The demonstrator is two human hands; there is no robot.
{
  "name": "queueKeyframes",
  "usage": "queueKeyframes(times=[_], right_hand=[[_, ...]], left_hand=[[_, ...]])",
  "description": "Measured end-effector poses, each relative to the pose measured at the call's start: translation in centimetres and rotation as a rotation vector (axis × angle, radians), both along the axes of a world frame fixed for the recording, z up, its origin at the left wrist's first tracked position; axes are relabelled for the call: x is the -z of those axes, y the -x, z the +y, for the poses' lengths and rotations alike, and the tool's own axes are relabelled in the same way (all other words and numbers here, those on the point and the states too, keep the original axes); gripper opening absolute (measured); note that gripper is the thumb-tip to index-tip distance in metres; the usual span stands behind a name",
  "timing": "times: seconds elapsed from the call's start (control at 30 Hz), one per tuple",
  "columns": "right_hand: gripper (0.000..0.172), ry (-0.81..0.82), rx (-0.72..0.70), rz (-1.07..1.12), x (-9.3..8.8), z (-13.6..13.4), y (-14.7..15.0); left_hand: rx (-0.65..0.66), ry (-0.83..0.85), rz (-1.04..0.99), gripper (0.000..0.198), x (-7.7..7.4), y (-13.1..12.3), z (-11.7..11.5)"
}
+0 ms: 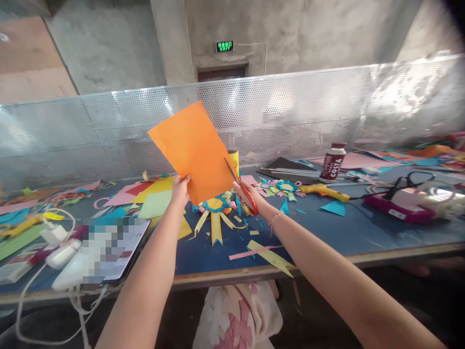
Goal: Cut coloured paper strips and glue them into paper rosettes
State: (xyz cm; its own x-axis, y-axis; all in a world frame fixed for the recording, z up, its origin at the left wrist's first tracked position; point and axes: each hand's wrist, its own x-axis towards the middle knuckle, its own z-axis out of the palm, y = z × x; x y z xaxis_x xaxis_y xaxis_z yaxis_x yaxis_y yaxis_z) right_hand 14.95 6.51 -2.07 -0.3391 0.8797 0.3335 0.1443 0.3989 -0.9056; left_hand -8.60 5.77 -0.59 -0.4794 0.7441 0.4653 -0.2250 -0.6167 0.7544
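Note:
An orange sheet of paper is held up over the table, tilted, its lower left edge pinched in my left hand. My right hand is closed around red-handled scissors, whose blades point up and overlap the sheet's right edge. Whether the right fingers also touch the paper I cannot tell. Below the sheet lies a paper rosette in yellow and blue with ribbon tails, its top hidden by the sheet. Behind the scissors stands a yellow cylinder, partly covered.
On the blue table lie paper scraps, yellow paper strips and a yellow glue gun. A brown bottle, a purple power strip and glasses stand right. At left are a tablet and cables. A perforated metal panel runs behind.

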Motion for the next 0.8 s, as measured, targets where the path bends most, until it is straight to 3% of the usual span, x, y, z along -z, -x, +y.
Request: queueKeyframes(times=[0.23, 0.5, 0.8], right_hand=[[0.042, 0.093, -0.045, 0.072, 0.0, -0.2, 0.1], [0.049, 0.163, -0.175, 0.148, -0.7, -0.9, -0.1], [0.046, 0.070, -0.051, 0.056, 0.0, 0.0, -0.1]], left_hand=[[0.018, -0.013, 0.022, 0.020, -0.2, -0.2, -0.2], [0.049, -0.038, 0.057, 0.024, 0.0, -0.2, -0.1], [0.028, -0.005, 0.080, 0.024, 0.2, -0.2, 0.2]])
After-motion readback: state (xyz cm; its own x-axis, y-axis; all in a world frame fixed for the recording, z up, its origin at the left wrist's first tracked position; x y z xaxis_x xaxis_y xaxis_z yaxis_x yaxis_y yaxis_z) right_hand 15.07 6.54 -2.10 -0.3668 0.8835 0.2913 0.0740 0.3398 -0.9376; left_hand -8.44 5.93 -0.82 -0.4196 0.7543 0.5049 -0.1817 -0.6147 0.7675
